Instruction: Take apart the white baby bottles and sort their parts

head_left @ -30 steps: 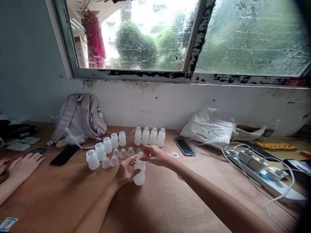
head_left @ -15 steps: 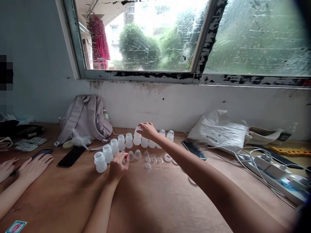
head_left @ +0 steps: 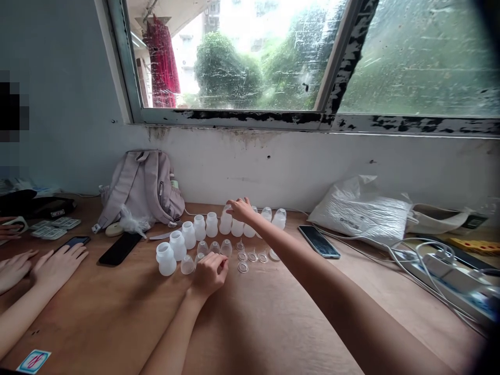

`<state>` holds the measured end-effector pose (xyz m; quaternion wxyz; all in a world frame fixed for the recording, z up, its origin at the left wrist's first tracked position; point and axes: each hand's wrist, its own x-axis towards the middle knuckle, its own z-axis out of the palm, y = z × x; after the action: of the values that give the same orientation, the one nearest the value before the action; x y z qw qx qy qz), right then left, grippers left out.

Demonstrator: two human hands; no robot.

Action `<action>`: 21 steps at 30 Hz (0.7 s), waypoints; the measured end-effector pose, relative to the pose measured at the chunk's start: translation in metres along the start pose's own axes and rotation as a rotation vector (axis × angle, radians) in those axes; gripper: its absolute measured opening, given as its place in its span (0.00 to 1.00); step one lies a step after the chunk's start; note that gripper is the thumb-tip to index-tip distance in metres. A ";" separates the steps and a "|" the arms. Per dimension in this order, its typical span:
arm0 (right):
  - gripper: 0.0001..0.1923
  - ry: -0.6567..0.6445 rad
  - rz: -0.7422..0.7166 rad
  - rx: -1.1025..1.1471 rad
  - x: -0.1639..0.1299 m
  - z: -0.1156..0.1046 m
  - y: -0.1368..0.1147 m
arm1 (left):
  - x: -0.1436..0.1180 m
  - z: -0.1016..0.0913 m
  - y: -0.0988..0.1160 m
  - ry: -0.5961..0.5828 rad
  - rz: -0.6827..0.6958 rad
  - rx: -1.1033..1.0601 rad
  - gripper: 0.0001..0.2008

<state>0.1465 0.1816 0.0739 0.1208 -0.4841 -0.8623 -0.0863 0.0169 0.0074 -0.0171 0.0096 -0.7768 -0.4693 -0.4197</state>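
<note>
My right hand [head_left: 241,208] reaches to the back row of capped white bottles [head_left: 266,214] by the wall, its fingertips closed on the top of one white bottle [head_left: 225,224]. My left hand [head_left: 211,273] rests on the wooden table [head_left: 250,323] with fingers curled, at the small clear caps [head_left: 214,247]; one cap shows at its thumb side. A diagonal row of open white bottles [head_left: 177,245] stands left of it. Several clear rings [head_left: 252,256] lie to its right.
Another person's hands [head_left: 47,265] lie flat at the left by a phone [head_left: 76,241]. A grey backpack [head_left: 142,185] and a black phone [head_left: 120,248] sit behind. At the right are another phone [head_left: 318,241], a plastic bag [head_left: 359,211] and a power strip with cables [head_left: 437,265].
One second ago both hands held one bottle in front. My right hand carried it to the back row. My left hand went to the clear caps and then shifted a little right.
</note>
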 end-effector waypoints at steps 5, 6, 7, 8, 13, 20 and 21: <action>0.16 0.006 -0.020 0.011 0.004 0.001 -0.002 | -0.002 0.009 0.004 -0.071 0.009 0.013 0.09; 0.16 0.009 -0.023 0.014 0.004 0.002 -0.003 | -0.002 0.011 0.004 -0.081 0.009 0.017 0.10; 0.17 0.013 -0.026 0.018 0.004 0.001 -0.004 | -0.003 0.012 0.005 -0.091 0.008 0.020 0.10; 0.17 0.018 -0.028 0.021 0.003 0.001 -0.005 | -0.003 0.014 0.005 -0.101 0.004 0.020 0.10; 0.19 0.071 -0.021 0.048 -0.005 -0.007 -0.004 | -0.004 0.018 0.007 -0.157 -0.030 0.010 0.10; 0.15 0.233 -0.017 0.112 -0.045 -0.033 0.016 | -0.005 0.017 0.012 -0.227 -0.063 -0.020 0.09; 0.14 0.263 -0.016 0.128 -0.057 -0.034 0.021 | -0.004 0.016 0.012 -0.235 -0.063 -0.028 0.09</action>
<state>0.1972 0.1363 0.0907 0.2625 -0.4530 -0.8467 -0.0948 0.0354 0.0040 -0.0257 -0.0697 -0.8057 -0.4854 -0.3323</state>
